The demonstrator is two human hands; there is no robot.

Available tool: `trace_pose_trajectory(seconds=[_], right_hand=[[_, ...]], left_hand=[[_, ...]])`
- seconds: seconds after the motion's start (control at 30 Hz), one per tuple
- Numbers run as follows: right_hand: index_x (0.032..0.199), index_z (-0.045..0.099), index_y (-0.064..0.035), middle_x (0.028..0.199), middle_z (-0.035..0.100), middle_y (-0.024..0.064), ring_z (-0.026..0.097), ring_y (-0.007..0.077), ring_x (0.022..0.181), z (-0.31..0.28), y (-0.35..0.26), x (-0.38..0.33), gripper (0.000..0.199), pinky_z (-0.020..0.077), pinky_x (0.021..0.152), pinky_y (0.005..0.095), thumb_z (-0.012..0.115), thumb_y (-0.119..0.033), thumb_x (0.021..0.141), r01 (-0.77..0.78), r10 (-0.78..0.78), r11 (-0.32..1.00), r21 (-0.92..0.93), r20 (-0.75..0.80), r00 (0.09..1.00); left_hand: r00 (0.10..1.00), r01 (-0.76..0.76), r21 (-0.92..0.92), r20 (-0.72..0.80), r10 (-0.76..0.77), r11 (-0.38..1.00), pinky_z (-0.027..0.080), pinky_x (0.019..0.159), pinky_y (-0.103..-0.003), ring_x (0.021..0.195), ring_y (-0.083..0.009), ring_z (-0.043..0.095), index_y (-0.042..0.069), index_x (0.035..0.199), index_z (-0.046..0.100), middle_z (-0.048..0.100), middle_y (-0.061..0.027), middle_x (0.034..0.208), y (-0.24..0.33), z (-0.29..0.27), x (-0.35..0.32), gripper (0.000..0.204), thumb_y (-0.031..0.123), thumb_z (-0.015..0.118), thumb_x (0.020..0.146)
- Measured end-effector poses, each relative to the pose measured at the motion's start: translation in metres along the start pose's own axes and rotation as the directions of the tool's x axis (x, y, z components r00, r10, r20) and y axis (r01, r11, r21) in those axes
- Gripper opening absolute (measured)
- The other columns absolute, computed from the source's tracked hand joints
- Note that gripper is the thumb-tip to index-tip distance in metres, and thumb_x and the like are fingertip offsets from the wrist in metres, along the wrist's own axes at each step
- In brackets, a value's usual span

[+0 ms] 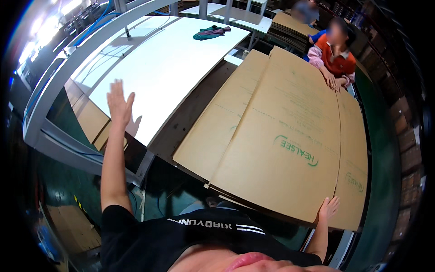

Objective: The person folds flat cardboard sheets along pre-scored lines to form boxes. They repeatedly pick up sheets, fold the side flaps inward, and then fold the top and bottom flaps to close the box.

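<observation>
Pressing cardboard sheet, apparently: right hand

Left arm extended forward and upward, bare forearm straight; left hand open, fingers spread, palm facing away. Right arm reaches forward low; right hand flat, fingers splayed, palm down.

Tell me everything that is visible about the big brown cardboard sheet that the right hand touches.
The cardboard sheet is a large flattened box blank, plain brown, with crease lines, a dashed line and green print. It lies flat on top of a stack of similar sheets, slightly askew to those below. The right hand rests open on its near edge. At the far edge, a co-worker's hands press on it. The left hand is raised, open, away from it, over the white table.
</observation>
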State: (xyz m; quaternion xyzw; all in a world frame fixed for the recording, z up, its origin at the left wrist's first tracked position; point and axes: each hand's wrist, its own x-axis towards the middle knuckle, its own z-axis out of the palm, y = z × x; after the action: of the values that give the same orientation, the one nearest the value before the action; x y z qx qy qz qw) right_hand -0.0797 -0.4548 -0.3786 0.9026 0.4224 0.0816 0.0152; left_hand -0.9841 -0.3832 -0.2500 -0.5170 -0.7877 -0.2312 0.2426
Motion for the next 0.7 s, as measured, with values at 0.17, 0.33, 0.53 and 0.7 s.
trace_pose_trajectory(seconds=[0.17, 0.33, 0.53, 0.7], right_hand=[[0.149, 0.029, -0.0060, 0.157, 0.023, 0.0131, 0.019, 0.0311, 0.145, -0.005, -0.010, -0.031, 0.064, 0.0170, 0.116, 0.0512, 0.038, -0.045, 0.099, -0.094, 0.094, 0.996, -0.002, -0.004, 0.996], [0.149, 0.028, -0.0071, 0.157, 0.023, 0.0125, 0.018, 0.0302, 0.145, -0.011, -0.011, -0.033, 0.065, 0.0162, 0.116, 0.0507, 0.036, -0.046, 0.098, -0.126, 0.126, 0.992, -0.010, -0.040, 0.991], [0.147, 0.033, -0.0068, 0.156, 0.026, 0.0128, 0.021, 0.0310, 0.144, -0.017, -0.024, -0.039, 0.063, 0.0191, 0.115, 0.0522, 0.042, -0.044, 0.097, -0.114, 0.114, 0.993, 0.010, -0.099, 0.989], [0.146, 0.036, -0.0065, 0.155, 0.029, 0.0140, 0.024, 0.0324, 0.143, -0.016, -0.020, -0.042, 0.064, 0.0196, 0.114, 0.0545, 0.043, -0.046, 0.096, -0.105, 0.110, 0.993, 0.051, -0.111, 0.988]], left_hand=[[0.838, 0.120, 0.061, 0.530, -0.134, 0.991, 0.011, 0.118, -0.050, 0.146, -0.0318, 0.015, 0.006, 0.149, 0.029, 0.020, -0.0151, 0.158, 0.004, 0.013, -0.016, 0.071, 0.045, 0.050, 0.094], [0.946, -0.072, 0.516, 0.307, -0.106, 0.854, 0.009, 0.118, -0.047, 0.147, -0.0299, 0.015, 0.005, 0.150, 0.024, 0.024, -0.0169, 0.156, 0.039, -0.005, -0.032, 0.071, 0.044, 0.047, 0.096], [0.867, -0.013, -0.328, 0.467, 0.175, 0.944, 0.029, 0.112, -0.043, 0.135, -0.0332, 0.038, 0.002, 0.140, 0.042, 0.043, -0.0196, 0.144, 0.072, -0.024, -0.047, 0.058, 0.030, 0.056, 0.092], [0.552, -0.172, -0.812, 0.389, 0.737, 0.557, 0.035, 0.110, -0.043, 0.129, -0.0345, 0.044, 0.003, 0.128, 0.054, 0.050, -0.0189, 0.137, 0.237, -0.082, -0.161, 0.050, 0.021, 0.068, 0.083]])
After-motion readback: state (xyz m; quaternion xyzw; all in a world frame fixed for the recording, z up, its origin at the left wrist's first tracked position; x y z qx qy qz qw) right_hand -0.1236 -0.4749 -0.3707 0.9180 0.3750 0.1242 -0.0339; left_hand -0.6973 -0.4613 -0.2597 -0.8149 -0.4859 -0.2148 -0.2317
